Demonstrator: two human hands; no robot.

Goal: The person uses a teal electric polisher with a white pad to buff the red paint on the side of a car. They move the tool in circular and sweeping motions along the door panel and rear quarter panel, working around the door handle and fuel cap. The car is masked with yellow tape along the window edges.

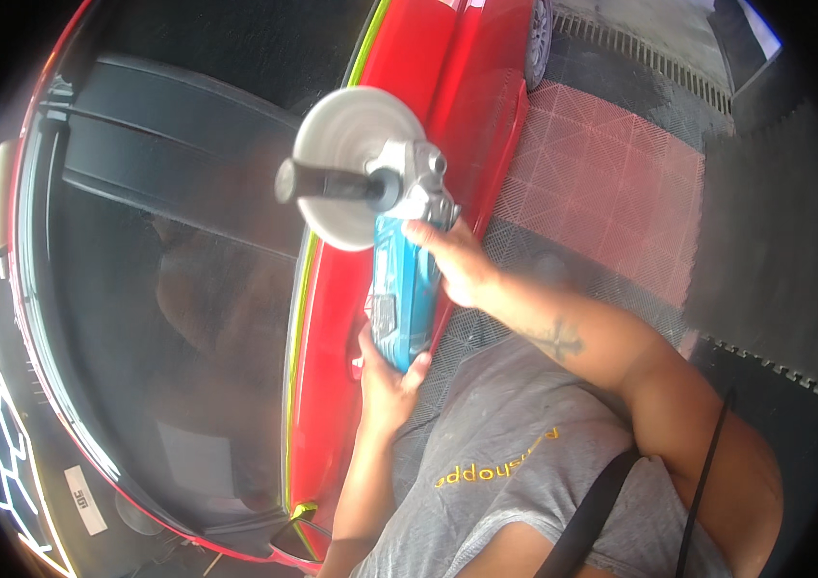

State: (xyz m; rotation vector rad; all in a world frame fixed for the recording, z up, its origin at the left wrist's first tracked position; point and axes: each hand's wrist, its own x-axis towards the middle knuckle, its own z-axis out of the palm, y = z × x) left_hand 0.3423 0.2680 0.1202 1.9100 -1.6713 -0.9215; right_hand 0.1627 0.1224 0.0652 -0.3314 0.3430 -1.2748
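Pointing along the red car [332, 318] — a polisher [407, 279], grasped two-handed.
Held before the car's side, its pad [337, 144] lies ahead of the grip — nearer the right hand [462, 265], clasping the front, than the left hand [389, 390], wrapped round the rear.

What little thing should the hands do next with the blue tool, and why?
Maybe slide the right hand to the black side handle, for steadiness. No hand grips it: the right one holds the blue tool beside its metal head, the left hand its other end.
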